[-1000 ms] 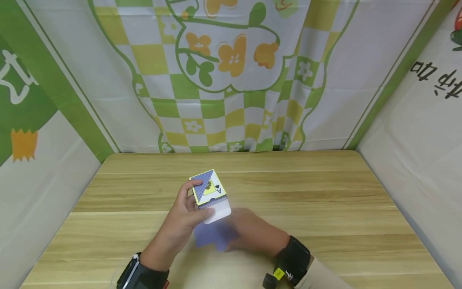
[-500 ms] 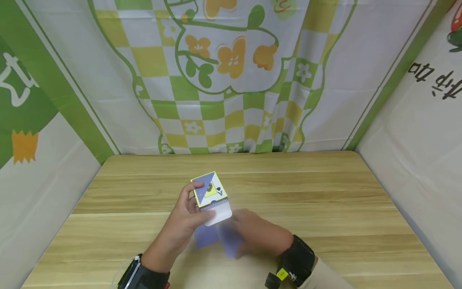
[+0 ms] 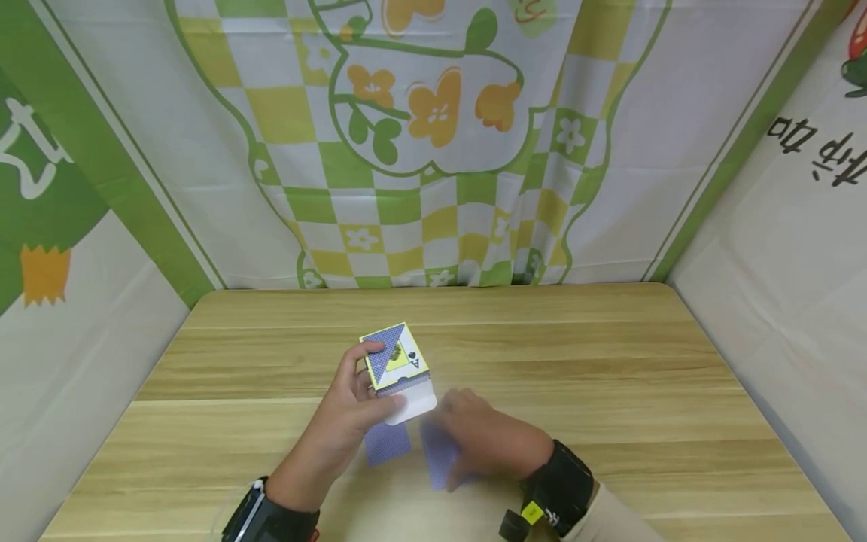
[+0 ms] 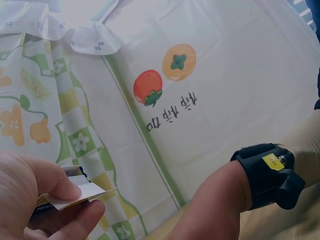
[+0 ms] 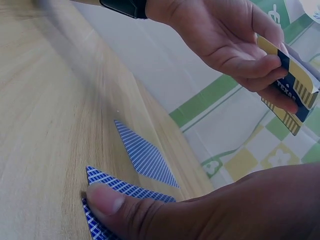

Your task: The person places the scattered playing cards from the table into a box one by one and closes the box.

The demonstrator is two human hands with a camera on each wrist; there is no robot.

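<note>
My left hand [image 3: 342, 414] grips a playing card box [image 3: 396, 357] above the table, its ace-printed face up and its white flap [image 3: 413, 403] folded out towards me under the thumb. On the wood below lies one blue-backed playing card [image 3: 388, 444], partly covered by the hand and flap. To its right, my right hand [image 3: 491, 440] has a second blue-backed playing card [image 3: 436, 455], fingers curled over its far end. In the right wrist view the thumb [image 5: 107, 200] presses on that patterned back, while the other card [image 5: 147, 157] lies just beyond it.
The wooden table [image 3: 576, 361] extends around both hands. A patterned green and white curtain [image 3: 406, 226] hangs along its back edge, with white cloth walls at the left and right. A black wrist strap with a camera [image 3: 558, 485] sits on the right forearm.
My right hand has moved slightly right and towards me with its card, so a gap now parts the two cards. The left hand and box have shifted only a little.
</note>
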